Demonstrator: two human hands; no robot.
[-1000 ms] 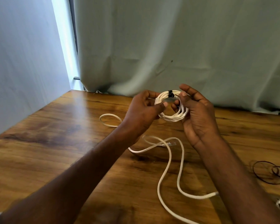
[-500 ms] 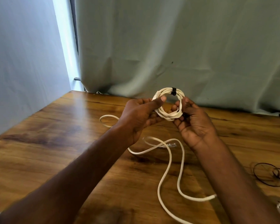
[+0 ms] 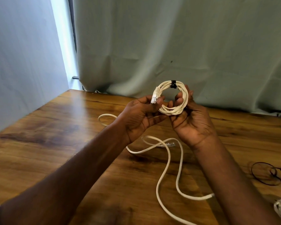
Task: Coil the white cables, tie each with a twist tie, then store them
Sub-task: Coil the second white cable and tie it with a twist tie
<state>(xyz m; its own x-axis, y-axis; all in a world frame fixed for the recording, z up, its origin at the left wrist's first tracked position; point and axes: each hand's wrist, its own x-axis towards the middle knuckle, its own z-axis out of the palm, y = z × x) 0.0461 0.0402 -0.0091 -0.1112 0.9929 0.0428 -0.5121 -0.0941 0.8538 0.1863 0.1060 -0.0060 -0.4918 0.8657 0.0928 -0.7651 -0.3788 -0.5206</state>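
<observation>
Both forearms reach in from the lower edge of the frame and meet near its centre, palms turned toward the camera. The left hand [image 3: 140,116] has its fingers curled, thumb and forefinger pinched together at the tips. The right hand [image 3: 191,117], just beside it, has its fingers bent upward and curled, thumb raised.

Soft daylight from the upper-left gap, glare on the table [image 3: 81,108], wide-angle bowed edges.
</observation>
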